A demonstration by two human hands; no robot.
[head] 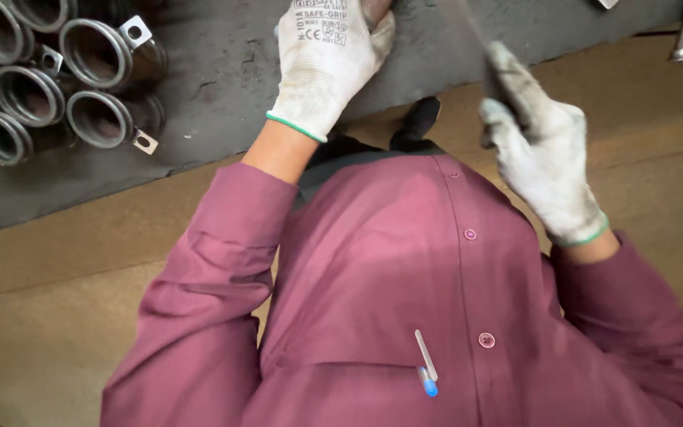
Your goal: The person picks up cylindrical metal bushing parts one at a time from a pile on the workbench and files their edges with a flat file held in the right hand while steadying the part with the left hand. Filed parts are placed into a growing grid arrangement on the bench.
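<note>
1. rings (pixel 96 119) of grey metal with tabs cluster on the dark mat (pixel 223 71) at nine o'clock from the left hand (pixel 330 67).
2. left hand rests palm-down on the mat; whether it grips anything i cannot tell.
3. right hand (pixel 543 158) is closed round a thin blurred rod (pixel 468 24), long axis toward eleven o'clock.

Left of the left hand (pixel 327 63), at least seven metal ring clamps (pixel 100 55) lie on the dark worktop (pixel 223 79). There are two gloved hands, the right hand (pixel 543 150) too. One pen (pixel 426 365) sits below them, in the shirt pocket.
</note>
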